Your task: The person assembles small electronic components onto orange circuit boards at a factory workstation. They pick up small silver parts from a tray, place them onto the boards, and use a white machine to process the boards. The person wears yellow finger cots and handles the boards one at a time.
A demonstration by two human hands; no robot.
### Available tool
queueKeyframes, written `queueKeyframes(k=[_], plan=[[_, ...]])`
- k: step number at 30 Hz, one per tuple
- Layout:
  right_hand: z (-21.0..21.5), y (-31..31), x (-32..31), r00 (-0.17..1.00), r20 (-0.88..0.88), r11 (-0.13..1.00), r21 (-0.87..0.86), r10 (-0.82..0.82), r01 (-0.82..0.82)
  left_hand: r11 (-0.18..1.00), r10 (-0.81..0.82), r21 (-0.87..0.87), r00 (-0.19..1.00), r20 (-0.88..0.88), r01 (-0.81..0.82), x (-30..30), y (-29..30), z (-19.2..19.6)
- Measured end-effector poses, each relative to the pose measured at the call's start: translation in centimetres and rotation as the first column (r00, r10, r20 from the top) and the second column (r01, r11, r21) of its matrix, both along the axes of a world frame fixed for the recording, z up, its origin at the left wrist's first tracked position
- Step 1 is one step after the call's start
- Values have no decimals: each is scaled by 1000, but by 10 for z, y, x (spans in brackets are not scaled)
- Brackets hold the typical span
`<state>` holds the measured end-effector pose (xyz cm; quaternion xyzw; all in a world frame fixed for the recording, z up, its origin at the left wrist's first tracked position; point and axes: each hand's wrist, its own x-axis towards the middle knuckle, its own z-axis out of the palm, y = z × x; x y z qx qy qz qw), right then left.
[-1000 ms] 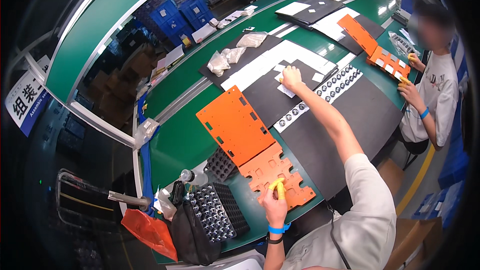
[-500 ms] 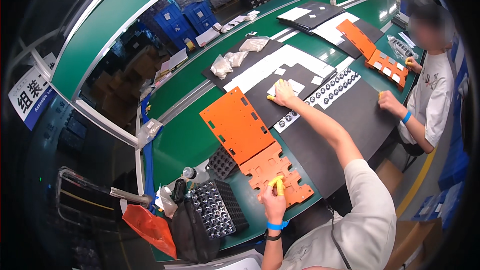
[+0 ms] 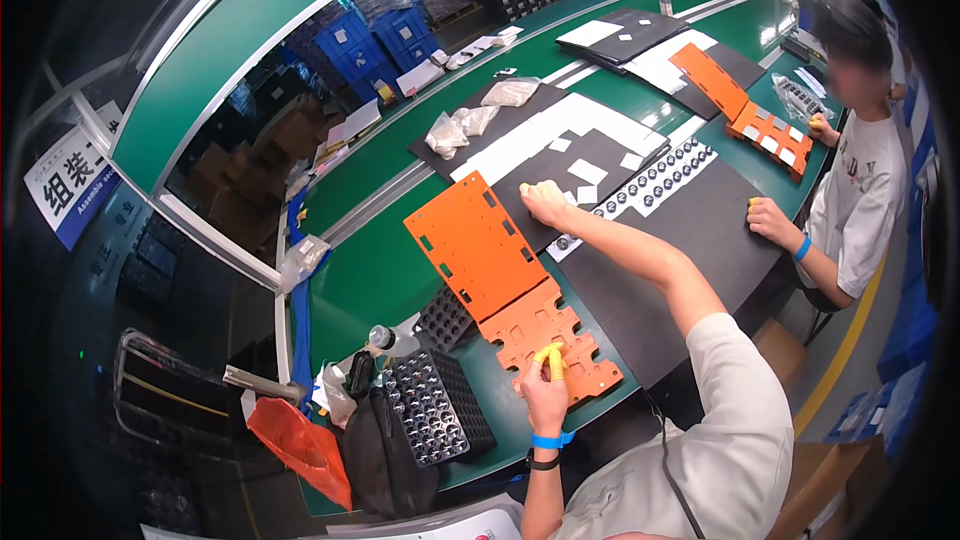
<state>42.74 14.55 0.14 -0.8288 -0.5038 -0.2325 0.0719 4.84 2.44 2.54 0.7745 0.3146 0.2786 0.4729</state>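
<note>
On green bench, orange jig, factory line

1. A long green workbench is seen running off into the distance.
2. Blue crates are stacked beyond it.
3. Cardboard boxes are piled below a green overhead panel.
4. A yellow floor line is laid at right.

- Left hand: yellow finger cots on two fingertips; blue wristband above a black band.
- Right hand: bare, forearm bare.
- Shirt: light grey, short-sleeved.
</note>
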Motion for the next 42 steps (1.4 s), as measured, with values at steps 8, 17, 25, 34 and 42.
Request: queueKeyframes(k=[8, 17, 25, 34, 42], plan=[[-2, -16, 11, 997, -67, 990, 143, 32, -22, 1000, -5, 5, 999, 40, 4, 2, 4, -13], [-6, -8, 20, 994, 1, 981, 165, -108, 107, 1000, 12, -13, 992, 125, -11, 4, 4, -17], [-11, -7, 45, 920, -298, 963, 13, -254, 270, 1000, 27, 9, 997, 72, -28, 1, 0, -10], [7, -5, 50, 996, -52, 952, -301, -74, 55, 998, 32, 43, 996, 84, -36, 3, 4, -13], [22, 0, 45, 902, -341, 962, -149, -265, 227, 998, 44, 30, 994, 99, -47, 3, 3, -10]])
